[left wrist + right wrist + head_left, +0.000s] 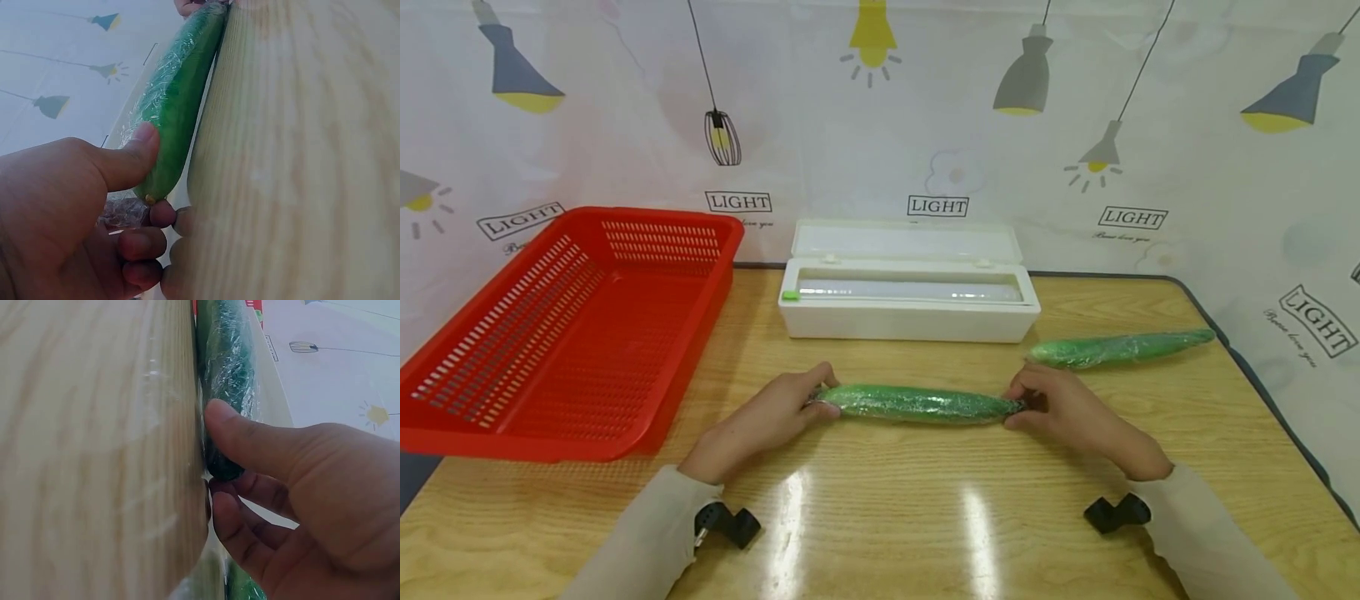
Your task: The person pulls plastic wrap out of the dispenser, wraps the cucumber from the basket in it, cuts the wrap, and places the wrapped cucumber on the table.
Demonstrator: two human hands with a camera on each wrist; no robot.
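Note:
A green cucumber [917, 403] wrapped in clear plastic film lies crosswise on the table between both hands. At its left end, my left hand [782, 406] grips the tip, thumb on top and fingers curled below; the left wrist view shows bunched film [125, 212] by the stem end. My right hand [1063, 406] pinches the darker right end between thumb and fingers, and in the right wrist view its thumb [222, 412] presses on the film. A second wrapped cucumber [1120, 347] lies behind the right hand, touched by neither hand.
Behind the cucumber stands a white cling film box [910, 323], lid raised, with a film roll [910, 290] inside and a small green piece at its left. A red plastic basket [658, 408] sits at the left. The wooden table [880, 517] ends at a patterned wall cloth.

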